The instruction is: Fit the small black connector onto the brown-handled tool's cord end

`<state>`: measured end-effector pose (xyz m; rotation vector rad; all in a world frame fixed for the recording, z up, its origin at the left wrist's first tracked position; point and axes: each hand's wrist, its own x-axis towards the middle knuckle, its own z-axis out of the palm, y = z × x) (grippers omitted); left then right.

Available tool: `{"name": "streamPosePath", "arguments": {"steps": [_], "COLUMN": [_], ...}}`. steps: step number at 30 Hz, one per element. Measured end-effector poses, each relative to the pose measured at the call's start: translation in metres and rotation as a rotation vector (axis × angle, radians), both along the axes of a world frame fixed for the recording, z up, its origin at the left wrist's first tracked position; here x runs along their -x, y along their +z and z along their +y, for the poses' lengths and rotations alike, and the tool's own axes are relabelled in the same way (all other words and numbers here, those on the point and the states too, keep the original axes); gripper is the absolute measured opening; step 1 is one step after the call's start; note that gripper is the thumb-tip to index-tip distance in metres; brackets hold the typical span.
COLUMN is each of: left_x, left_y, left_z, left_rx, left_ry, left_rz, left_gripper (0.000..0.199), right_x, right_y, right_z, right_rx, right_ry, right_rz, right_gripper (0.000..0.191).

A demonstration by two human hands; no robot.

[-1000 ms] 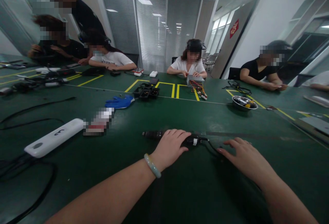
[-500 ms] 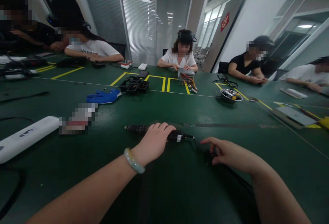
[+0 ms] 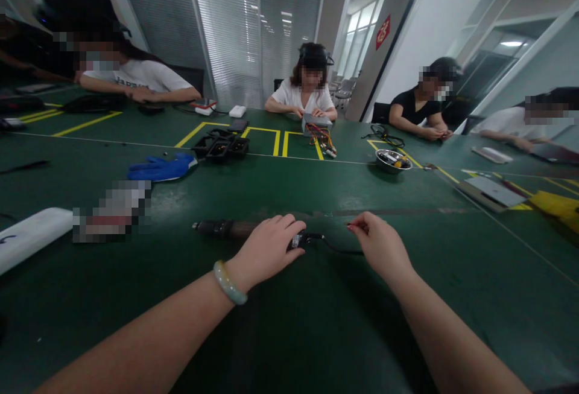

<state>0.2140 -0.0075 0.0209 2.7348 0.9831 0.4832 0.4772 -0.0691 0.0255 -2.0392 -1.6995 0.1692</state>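
A dark electric screwdriver [image 3: 221, 229] lies across the green table, bit end to the left. My left hand [image 3: 274, 242], a pale green bangle at its wrist, is closed over the tool's rear part, hiding much of its grip. From its right end runs a black cable [image 3: 337, 249], passing out of sight at my right hand [image 3: 382, 242]. That hand is closed in a pinch above the table. A tiny dark bit shows at the fingertips, too small to name.
Left lie a white oblong device [image 3: 36, 237], a blurred-out flat item [image 3: 115, 210] and a blue glove [image 3: 160, 167]. Black trays [image 3: 221, 145] and a metal bowl [image 3: 393, 162] stand farther back. Several people sit opposite, one at a grey box with coloured wires [image 3: 316, 122].
My right hand has moved up and left, its pointing finger drawn into a pinch. My left hand stays on the screwdriver. The whole view has shifted slightly.
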Motion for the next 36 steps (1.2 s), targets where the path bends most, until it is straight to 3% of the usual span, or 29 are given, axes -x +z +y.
{"name": "streamPosePath", "arguments": {"steps": [4,10,13,17,19,21,24,26,28,30,33,36], "left_x": [-0.002,0.006,0.010,0.009,0.006,0.003,0.001,0.002,0.004,0.005,0.006,0.006], "left_y": [-0.001,0.007,0.011,0.013,0.013,0.011,0.008,0.006,0.005,0.004,0.003,0.003], "left_z": [0.004,0.007,0.005,-0.005,-0.011,-0.013,-0.013,-0.011,-0.009,-0.008,-0.008,-0.008], "left_rx": [-0.011,0.035,0.038,-0.002,-0.026,-0.020,0.018,0.028,0.033,0.042,0.057,0.064], "left_ry": [-0.053,-0.236,-0.301,-0.317,-0.326,-0.332,-0.347,-0.355,-0.361,-0.367,-0.372,-0.357], "left_rz": [-0.015,0.029,0.053,0.056,0.042,0.032,0.041,0.049,0.057,0.062,0.049,0.026], "left_gripper": [0.032,0.026,0.027,0.023,0.018,0.014,0.013,0.012,0.014,0.017,0.017,0.016], "right_x": [-0.017,-0.009,0.002,0.009,0.010,0.013,0.020,0.026,0.034,0.042,0.053,0.055], "right_y": [-0.011,-0.021,-0.019,-0.008,-0.004,-0.004,-0.006,-0.004,0.000,0.006,0.011,0.008], "right_z": [0.029,0.066,0.060,0.034,0.023,0.018,0.015,0.012,0.005,-0.001,-0.007,-0.004], "right_rx": [-0.079,-0.158,-0.201,-0.273,-0.186,0.020,0.318,0.438,0.527,0.559,0.424,0.343], "right_ry": [-0.173,-0.172,-0.077,0.324,0.513,0.622,0.723,0.771,0.800,0.795,0.719,0.628], "right_rz": [-0.035,-0.001,-0.001,0.062,0.206,0.461,0.856,0.974,0.937,0.731,0.362,0.281], "right_gripper": [0.009,0.011,0.008,0.005,0.004,0.005,0.017,0.023,0.023,0.017,0.008,0.008]}}
